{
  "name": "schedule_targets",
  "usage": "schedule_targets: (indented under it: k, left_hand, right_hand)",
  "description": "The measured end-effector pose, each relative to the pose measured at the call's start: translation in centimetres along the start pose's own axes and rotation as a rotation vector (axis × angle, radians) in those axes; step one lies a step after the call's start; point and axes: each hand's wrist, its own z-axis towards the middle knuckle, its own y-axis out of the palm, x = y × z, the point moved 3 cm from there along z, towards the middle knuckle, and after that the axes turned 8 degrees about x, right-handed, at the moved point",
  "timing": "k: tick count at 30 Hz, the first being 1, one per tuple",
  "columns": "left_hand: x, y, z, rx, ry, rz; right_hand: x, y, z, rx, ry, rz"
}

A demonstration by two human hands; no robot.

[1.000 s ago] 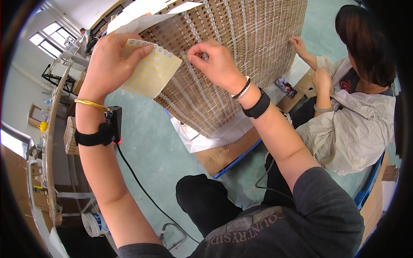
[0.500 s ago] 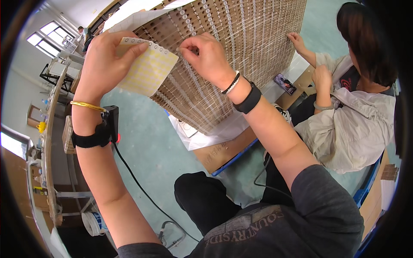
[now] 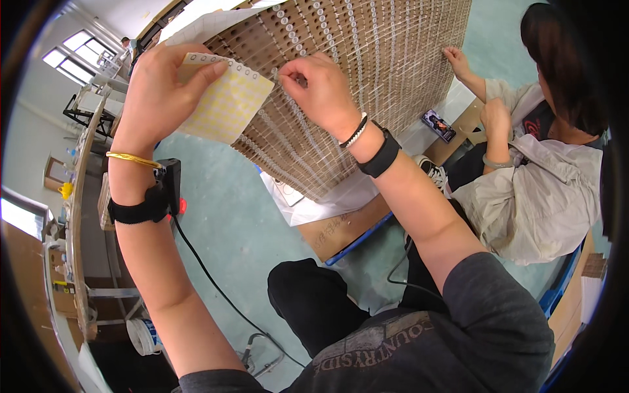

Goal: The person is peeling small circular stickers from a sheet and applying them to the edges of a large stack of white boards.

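My left hand [image 3: 167, 92] pinches a sheet of small round stickers [image 3: 229, 108] between thumb and fingers. The sheet has a yellow-and-white checked backing, with a row of marked stickers along its top edge. To its right, my right hand [image 3: 319, 88] is closed in a pinch at the face of a brown perforated board [image 3: 386, 72]. Whatever lies between those fingertips is too small to make out. Long rows of round white stickers and thin lines cross the board, and dark holes show near its upper left part.
A co-worker [image 3: 531, 177] sits at the right, one hand on the board's right edge. A phone [image 3: 438, 126] lies near the board's lower right. Under the board are white sheeting and cardboard [image 3: 341, 232]. A black cable [image 3: 216, 281] hangs from my left wrist; a long bench [image 3: 82, 216] stands left.
My right hand has shifted slightly right and down along the board, still pinched. My left hand keeps the sticker sheet in nearly the same place.
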Motion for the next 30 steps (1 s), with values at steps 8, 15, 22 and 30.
schedule_targets:
  k: [8,15,22,30]
  left_hand:
    - [0.3,-0.3,0.0,0.019,0.028,0.017]
    - [0.2,0.1,0.2,0.005,-0.013,-0.049]
    - [0.2,-0.1,-0.1,-0.012,-0.047,-0.064]
    - [0.0,0.1,-0.1,-0.034,-0.053,-0.047]
  right_hand:
    - [-0.3,-1.1,0.1,-0.03,0.114,0.122]
    - [0.2,-0.6,0.9,0.004,0.06,0.077]
    - [-0.5,-0.7,0.5,-0.078,0.162,0.117]
    - [-0.5,0.1,-0.3,0.142,0.082,0.072]
